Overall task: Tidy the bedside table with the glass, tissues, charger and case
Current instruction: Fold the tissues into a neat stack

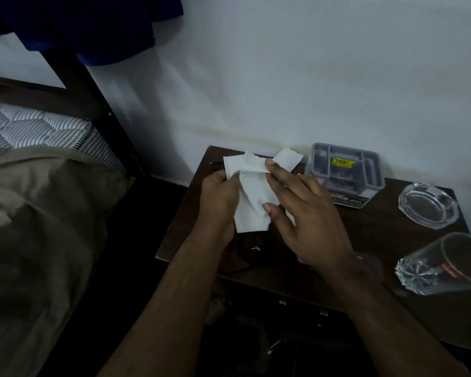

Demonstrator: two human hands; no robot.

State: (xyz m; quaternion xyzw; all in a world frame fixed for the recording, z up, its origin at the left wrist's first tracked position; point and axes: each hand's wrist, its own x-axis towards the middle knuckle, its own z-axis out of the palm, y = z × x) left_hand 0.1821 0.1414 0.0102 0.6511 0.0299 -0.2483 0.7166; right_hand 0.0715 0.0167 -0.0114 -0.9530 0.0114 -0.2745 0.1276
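White tissues [252, 194] are held above the dark wooden bedside table [378, 235]. My left hand [219, 197] grips their left side. My right hand [302, 213] pinches them from the right with thumb and fingertips. A clear drinking glass [441, 265] lies on its side at the table's right edge. A dark cable and a dark object [245, 257], probably the charger, lie under my forearms, mostly hidden. I cannot make out the case.
A grey compartment organiser [346, 170] with a yellow label stands at the back against the wall. A glass ashtray [428, 205] sits to its right. A bed with a brown blanket [38, 227] lies to the left of the table.
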